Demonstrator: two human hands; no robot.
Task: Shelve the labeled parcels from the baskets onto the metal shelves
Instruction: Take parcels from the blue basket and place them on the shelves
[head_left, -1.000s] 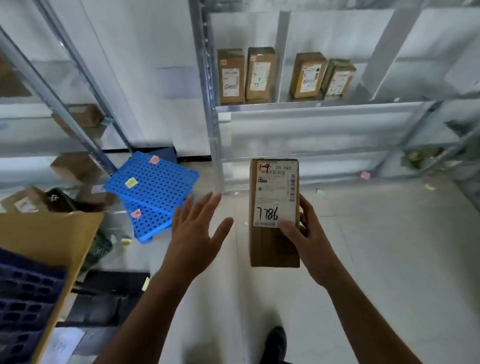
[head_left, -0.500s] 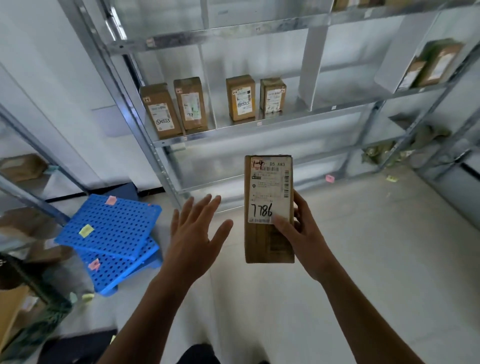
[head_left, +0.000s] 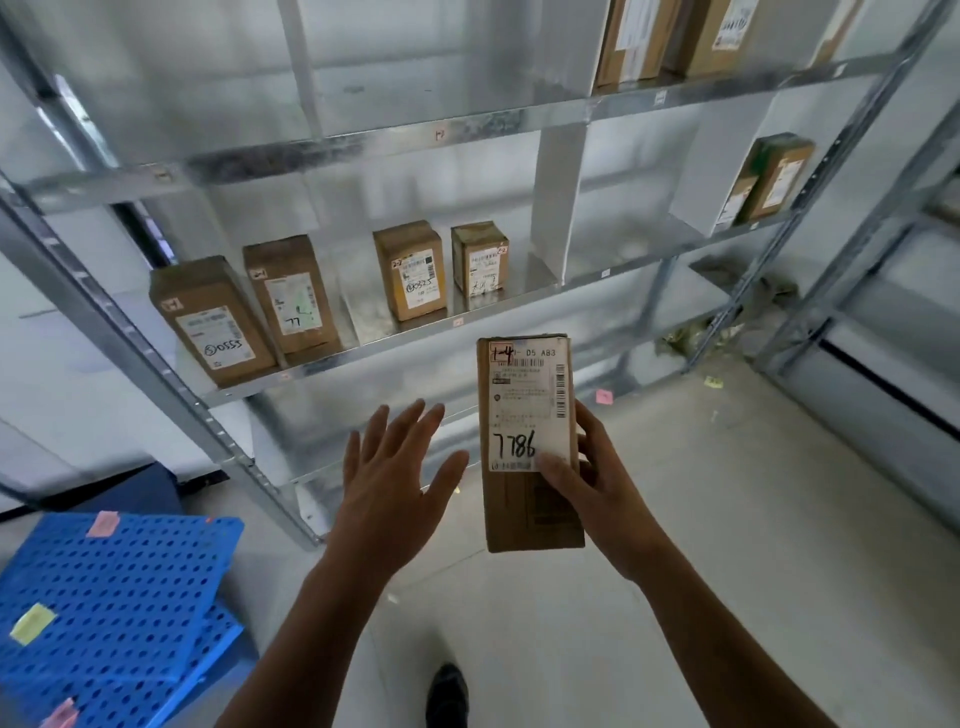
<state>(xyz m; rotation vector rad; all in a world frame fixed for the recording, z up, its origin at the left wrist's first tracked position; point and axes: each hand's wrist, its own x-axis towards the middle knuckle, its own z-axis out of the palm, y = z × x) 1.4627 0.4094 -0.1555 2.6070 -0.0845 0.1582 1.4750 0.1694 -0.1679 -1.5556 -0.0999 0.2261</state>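
Fingers (head_left: 589, 435) of right hand (head_left: 597, 499) curl round the right edge of a tall brown cardboard parcel with white shipping label (head_left: 527, 415). Thumb presses the label's lower right corner, beside handwritten "7786". Grip firm; parcel upright, label toward the camera, held in the air in front of the galvanised metal shelving unit (head_left: 363, 358), touching no shelf.

Left hand (head_left: 395, 499) raised just left of the parcel, back of hand to the camera. Its fingers (head_left: 400, 431) are straight and spread, thumb out. Holds nothing; a narrow gap separates thumb from parcel.

Middle shelf carries four upright brown labelled boxes: one marked "0553" (head_left: 213, 322) at far left, one marked "77" (head_left: 293, 296) just beside it, then two smaller boxes (head_left: 413, 270) side by side. More brown boxes (head_left: 774, 176) at the shelf's right end, and others on the tier above (head_left: 675, 36).

Blue perforated plastic panels (head_left: 114, 597) with pink and yellow sticky notes lie stacked on the pale floor (head_left: 727, 519) at lower left. Dark shoe (head_left: 447, 696) at bottom centre.
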